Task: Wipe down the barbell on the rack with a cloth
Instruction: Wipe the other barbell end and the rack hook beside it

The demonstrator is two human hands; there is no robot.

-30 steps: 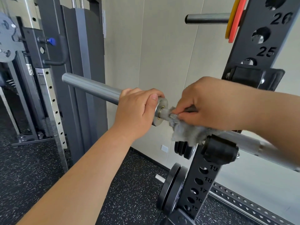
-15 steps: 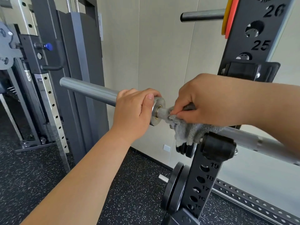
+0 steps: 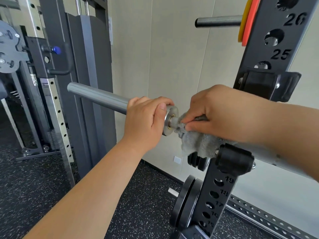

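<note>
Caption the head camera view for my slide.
Left hand grips the barbell sleeve; right hand pinches a grey cloth against the shaft beside the collar.

A black rubber floor flecked with white ran up to a beige panelled wall, which carried a small white socket plate low down. At the left stood a dark grey cable-machine column beside a pale upright punched with holes; a black sliding carriage on it bore a round blue knob. High at the right, a thin yellow disc and an orange disc sat touching on a horizontal steel peg. Lower, two black weight plates stood on edge, near a perforated grey steel rail along the wall's foot.
</note>
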